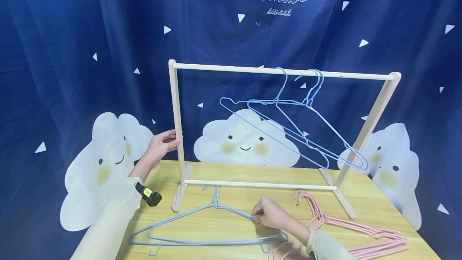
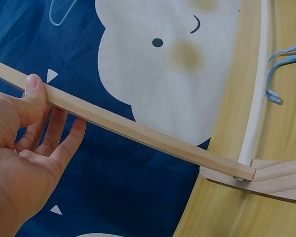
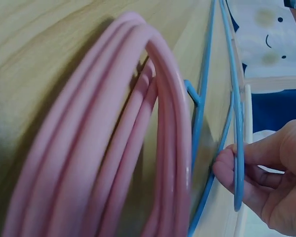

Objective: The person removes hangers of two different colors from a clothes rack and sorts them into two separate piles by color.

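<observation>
My left hand (image 1: 160, 147) holds the left upright (image 1: 175, 107) of a wooden hanging rack, thumb on one side and fingers on the other, as the left wrist view shows. Low over the table, my right hand (image 1: 270, 213) pinches the right shoulder of a blue hanger (image 3: 239, 168). Beneath and beside it is another blue hanger, partly overlapping; their hooks lie close together by the rack's lower bar (image 1: 252, 184). Several more blue hangers (image 1: 326, 122) hang from the right half of the rack's top rail (image 1: 223, 68), tilted down to the right.
A stack of pink hangers (image 1: 350, 224) lies on the wooden table (image 1: 382, 204) at the right, partly behind my right forearm. The rack's feet (image 1: 179, 198) stand on the table. Behind it hangs a dark blue curtain (image 1: 223, 19) with clouds and triangles.
</observation>
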`<action>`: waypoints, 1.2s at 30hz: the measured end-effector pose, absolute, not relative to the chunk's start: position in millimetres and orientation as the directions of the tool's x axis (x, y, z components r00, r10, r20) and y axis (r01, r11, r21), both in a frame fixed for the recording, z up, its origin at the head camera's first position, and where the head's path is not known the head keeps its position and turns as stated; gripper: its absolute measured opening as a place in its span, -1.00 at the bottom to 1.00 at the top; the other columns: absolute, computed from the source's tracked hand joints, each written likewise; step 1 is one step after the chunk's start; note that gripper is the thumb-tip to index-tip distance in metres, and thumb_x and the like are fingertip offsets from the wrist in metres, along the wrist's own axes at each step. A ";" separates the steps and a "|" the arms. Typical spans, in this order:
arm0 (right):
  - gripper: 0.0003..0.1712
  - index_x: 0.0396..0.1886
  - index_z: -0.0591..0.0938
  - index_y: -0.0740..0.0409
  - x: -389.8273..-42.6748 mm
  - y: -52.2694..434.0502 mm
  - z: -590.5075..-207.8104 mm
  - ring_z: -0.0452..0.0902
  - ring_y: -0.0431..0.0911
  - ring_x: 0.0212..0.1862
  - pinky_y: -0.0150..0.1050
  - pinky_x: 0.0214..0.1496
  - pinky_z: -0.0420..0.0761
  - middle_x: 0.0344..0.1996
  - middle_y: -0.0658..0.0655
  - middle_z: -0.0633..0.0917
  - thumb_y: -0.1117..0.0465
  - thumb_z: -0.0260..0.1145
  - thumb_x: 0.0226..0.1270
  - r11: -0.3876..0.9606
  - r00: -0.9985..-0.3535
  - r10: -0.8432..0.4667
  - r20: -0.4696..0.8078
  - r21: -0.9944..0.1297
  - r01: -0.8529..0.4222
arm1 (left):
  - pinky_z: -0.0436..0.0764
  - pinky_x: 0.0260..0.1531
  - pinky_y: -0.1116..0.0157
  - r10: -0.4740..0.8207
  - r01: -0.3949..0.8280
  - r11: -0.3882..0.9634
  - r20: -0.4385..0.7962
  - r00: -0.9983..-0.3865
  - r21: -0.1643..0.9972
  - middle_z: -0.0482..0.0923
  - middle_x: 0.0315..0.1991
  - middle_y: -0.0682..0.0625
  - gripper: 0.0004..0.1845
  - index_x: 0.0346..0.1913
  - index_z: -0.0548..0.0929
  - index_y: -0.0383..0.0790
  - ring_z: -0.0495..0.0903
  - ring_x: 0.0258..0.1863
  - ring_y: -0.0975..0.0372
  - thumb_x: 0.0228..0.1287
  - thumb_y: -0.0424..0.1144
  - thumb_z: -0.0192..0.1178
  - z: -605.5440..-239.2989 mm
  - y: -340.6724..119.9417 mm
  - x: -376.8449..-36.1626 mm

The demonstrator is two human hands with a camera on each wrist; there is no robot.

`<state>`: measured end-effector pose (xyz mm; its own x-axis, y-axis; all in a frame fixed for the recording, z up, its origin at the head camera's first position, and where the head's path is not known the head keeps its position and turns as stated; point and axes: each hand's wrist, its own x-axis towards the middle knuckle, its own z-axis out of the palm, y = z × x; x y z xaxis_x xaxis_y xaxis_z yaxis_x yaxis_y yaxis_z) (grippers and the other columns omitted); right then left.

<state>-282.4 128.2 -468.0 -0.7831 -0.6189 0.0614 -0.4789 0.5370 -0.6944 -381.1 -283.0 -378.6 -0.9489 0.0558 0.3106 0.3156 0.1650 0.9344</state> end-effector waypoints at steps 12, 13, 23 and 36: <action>-0.89 -0.42 0.81 0.23 -280.6 126.3 -468.6 0.54 -0.38 -0.51 -0.52 -0.43 0.58 -0.45 0.12 0.82 0.48 0.46 0.13 0.608 -0.763 -0.630 0.148 -0.518 -0.602 | 0.70 -0.11 0.52 0.047 0.311 0.166 0.308 -0.950 0.936 0.65 -0.26 0.36 -0.45 0.37 0.40 -0.56 0.68 -0.23 0.52 0.43 -0.37 0.25 -379.4 -282.3 -380.7; -0.89 -0.42 0.81 0.21 -280.7 126.4 -468.8 0.56 -0.37 -0.49 -0.52 -0.41 0.59 -0.46 0.11 0.82 0.47 0.46 0.13 0.611 -0.766 -0.626 0.145 -0.518 -0.598 | 0.70 -0.11 0.52 0.048 0.311 0.167 0.307 -0.950 0.936 0.65 -0.26 0.36 -0.45 0.38 0.40 -0.56 0.68 -0.23 0.52 0.43 -0.37 0.25 -379.4 -282.3 -380.7; -0.94 -0.35 0.78 0.20 -289.2 128.6 -452.2 0.50 -0.36 -0.47 -0.44 -0.38 0.57 -0.49 0.00 0.75 0.35 0.50 0.16 0.644 -0.797 -0.582 0.162 -0.506 -0.573 | 0.70 -0.09 0.51 0.049 0.309 0.160 0.305 -0.951 0.938 0.64 -0.26 0.35 -0.44 0.39 0.38 -0.56 0.67 -0.22 0.52 0.44 -0.37 0.25 -378.1 -282.1 -379.4; -0.88 -0.19 0.79 0.21 -292.6 153.3 -326.5 0.60 -0.30 -0.36 -0.42 -0.31 0.66 -0.40 0.00 0.77 0.31 0.43 0.31 0.587 -0.717 -0.512 0.473 -0.417 -0.694 | 0.70 -0.08 0.50 0.046 0.292 0.166 0.288 -0.956 0.942 0.63 -0.25 0.35 -0.43 0.41 0.37 -0.54 0.66 -0.21 0.52 0.44 -0.36 0.24 -376.8 -280.6 -377.7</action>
